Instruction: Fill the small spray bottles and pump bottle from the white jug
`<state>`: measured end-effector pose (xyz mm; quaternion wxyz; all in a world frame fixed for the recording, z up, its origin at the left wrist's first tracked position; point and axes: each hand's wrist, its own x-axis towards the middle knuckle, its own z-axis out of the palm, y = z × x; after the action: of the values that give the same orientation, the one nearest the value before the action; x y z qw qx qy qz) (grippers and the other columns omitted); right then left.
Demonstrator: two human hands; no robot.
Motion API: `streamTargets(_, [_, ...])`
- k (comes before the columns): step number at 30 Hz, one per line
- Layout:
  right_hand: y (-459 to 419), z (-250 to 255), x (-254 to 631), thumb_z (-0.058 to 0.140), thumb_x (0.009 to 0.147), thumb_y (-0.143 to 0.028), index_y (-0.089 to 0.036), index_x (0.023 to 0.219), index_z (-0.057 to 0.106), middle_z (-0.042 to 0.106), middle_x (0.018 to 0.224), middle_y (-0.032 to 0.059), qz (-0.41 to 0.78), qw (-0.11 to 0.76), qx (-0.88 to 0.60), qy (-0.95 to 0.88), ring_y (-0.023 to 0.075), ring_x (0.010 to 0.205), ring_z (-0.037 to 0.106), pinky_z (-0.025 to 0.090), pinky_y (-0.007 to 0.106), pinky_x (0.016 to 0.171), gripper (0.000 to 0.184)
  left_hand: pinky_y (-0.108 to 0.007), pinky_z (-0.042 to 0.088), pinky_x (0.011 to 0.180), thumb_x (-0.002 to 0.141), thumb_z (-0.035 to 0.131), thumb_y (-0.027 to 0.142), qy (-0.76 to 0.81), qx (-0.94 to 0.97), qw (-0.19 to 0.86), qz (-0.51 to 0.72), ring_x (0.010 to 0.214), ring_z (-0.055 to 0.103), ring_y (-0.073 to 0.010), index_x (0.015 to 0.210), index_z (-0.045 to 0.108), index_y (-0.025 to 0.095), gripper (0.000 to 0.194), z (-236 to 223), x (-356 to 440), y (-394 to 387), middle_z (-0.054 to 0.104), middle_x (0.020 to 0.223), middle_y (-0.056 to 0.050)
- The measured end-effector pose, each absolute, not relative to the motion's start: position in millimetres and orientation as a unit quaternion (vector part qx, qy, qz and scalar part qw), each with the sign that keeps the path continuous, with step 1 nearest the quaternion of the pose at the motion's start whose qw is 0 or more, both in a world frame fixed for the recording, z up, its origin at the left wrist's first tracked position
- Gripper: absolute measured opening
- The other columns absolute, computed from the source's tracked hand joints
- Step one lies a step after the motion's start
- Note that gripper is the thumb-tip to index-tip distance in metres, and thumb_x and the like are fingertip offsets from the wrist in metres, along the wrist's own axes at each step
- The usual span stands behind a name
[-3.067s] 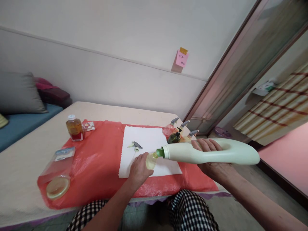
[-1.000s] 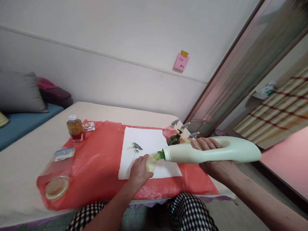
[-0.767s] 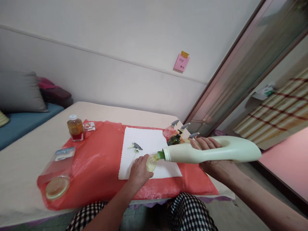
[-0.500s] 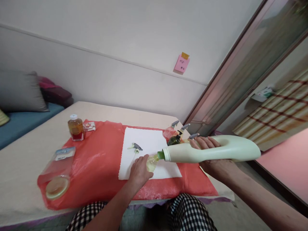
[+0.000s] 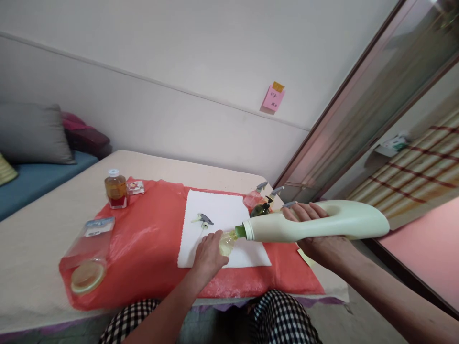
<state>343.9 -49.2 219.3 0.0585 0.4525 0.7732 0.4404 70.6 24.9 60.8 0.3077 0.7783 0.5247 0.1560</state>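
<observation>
Head view: left hand [image 5: 209, 252], curled partway, holds the bottle [image 5: 226, 245] near the middle of the mat's [image 5: 215, 203] near edge. Right hand [image 5: 322, 247], wrapped firmly, has the jug [image 5: 272, 228] almost level, spout [image 5: 240, 231] at the bottle's mouth; slow tilting, bottle braced, should limit spills.

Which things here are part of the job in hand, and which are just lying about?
In the job: small clear bottle, pale green bottle, white mat, probably the loose spray head.
Apparently just lying about: amber bottle, small box, clear pouch, grey cushion.
</observation>
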Motion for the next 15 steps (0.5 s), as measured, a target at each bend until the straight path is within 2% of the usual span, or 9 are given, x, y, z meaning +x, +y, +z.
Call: streamTargets(15, [-42.9,218.8,343.2,0.055,0.085,-0.009,-0.007,0.137,0.050,0.059,0.127,0.0200,0.444,0.074,0.450,0.771,0.0345,0.121,0.051,0.038,0.056,0.109,0.053,-0.033,0.042,0.099,0.069,0.069,0.022,0.531,0.773,0.309,0.156,0.121,0.056,-0.0278,0.141,0.050,0.020,0.074,67.4,67.3,24.9,0.064,0.130,-0.008])
